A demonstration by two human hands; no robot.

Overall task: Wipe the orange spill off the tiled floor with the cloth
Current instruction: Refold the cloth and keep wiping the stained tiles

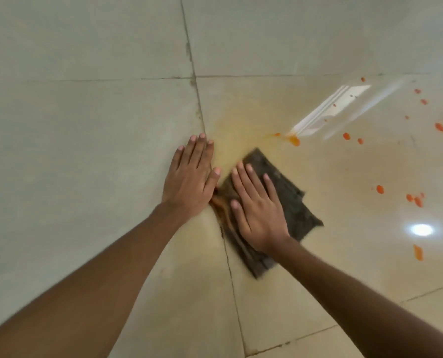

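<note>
Head view: right hand (259,210) presses flat, fingers straight, on the cloth (290,202); the orange spill (292,140) lies beyond its fingertips, rightward. Left hand (192,177) lies flat, open, beside.

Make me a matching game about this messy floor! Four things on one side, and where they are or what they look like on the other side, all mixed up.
Things:
1. left hand
2. right hand
3. cloth
4. orange drops

Places or looks:
A. scattered far to the right
B. pressing flat on the cloth
C. dark, lying under a hand
D. flat on the bare floor

Pairs: 1-D, 2-B, 3-C, 4-A.
</note>
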